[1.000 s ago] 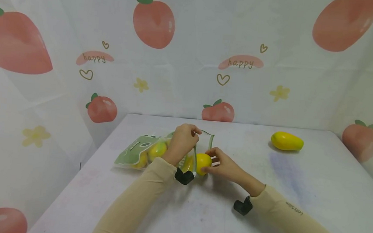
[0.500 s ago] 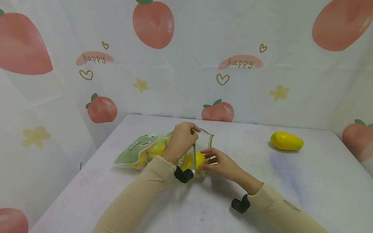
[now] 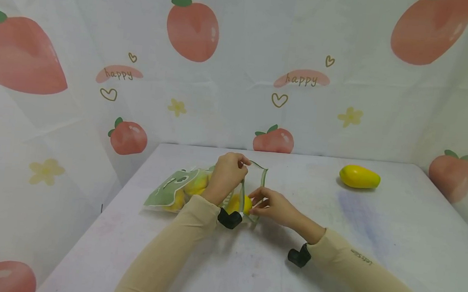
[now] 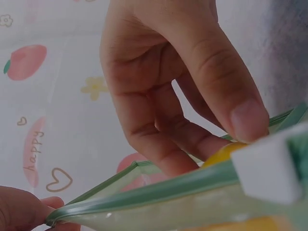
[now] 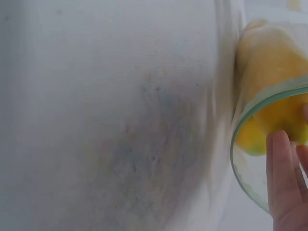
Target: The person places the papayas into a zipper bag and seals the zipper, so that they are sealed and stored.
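Note:
A clear zip bag (image 3: 162, 194) with a green printed face lies on its side, its green-edged mouth towards the right. My left hand (image 3: 228, 175) pinches the upper rim, and the mouth stands open. At that mouth is a yellow mango (image 3: 248, 204), most of it inside the bag. My right hand (image 3: 275, 206) holds its near end with fingertips and thumb; the left wrist view shows those fingertips (image 4: 248, 120) against the fruit at the rim. Several more yellow-green mangoes (image 3: 198, 184) lie deeper in the bag, partly hidden by my left hand and sleeve.
Another elongated yellow fruit (image 3: 360, 177) with a greenish tip lies at the back right of the white table (image 3: 289, 280). A white cloth backdrop (image 3: 237, 104) with printed fruit stands behind the table. A white slider (image 4: 267, 168) sits on the bag's rim.
My right hand has moved slightly left, and the mango with it has gone further into the bag. The left hand stays on the rim, nearly unmoved.

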### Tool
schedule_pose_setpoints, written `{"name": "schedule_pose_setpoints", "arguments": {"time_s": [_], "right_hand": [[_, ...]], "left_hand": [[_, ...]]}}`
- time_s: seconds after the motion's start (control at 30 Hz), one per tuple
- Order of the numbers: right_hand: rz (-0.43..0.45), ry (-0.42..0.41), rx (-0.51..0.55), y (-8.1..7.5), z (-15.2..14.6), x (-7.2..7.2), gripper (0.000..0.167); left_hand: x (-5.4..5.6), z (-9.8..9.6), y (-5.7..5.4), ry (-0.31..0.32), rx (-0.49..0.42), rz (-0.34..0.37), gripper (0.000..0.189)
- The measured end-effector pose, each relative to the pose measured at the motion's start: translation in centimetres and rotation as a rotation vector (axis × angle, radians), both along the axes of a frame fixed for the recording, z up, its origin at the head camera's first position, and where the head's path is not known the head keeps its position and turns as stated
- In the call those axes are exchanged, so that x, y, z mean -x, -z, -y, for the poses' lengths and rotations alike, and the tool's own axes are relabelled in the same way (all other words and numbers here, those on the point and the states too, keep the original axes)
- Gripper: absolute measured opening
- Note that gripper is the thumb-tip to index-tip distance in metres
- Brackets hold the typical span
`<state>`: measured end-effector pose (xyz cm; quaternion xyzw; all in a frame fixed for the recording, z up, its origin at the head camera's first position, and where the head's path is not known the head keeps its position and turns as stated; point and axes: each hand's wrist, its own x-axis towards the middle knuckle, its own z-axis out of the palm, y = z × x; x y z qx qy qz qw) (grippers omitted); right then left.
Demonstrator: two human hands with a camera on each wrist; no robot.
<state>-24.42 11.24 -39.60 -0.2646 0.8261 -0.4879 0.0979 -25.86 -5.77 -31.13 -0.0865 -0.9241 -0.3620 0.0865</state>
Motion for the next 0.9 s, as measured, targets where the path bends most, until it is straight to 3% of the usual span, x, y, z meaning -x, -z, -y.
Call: {"name": "schedule_pose_setpoints", "arguments": {"time_s": [0.27,0.63,0.9], "right_hand": [[0.006,0.05,-0.05,0.53,0.34,0.04,0.031],[0.057,0.109,-0.023,0.82,0.42,0.07,0.032],[0.081,0.108,0.0,0.71,0.17,-0.1,0.032]], "left_hand": [[0.01,-0.02,0.25,0.002,-0.015,0.004,0.024],[0.1,0.03,0.25,-0.003,-0.006,0.006,0.024],[0.05,0.14,0.19,-0.005,-0.016,0.01,0.024]]}}
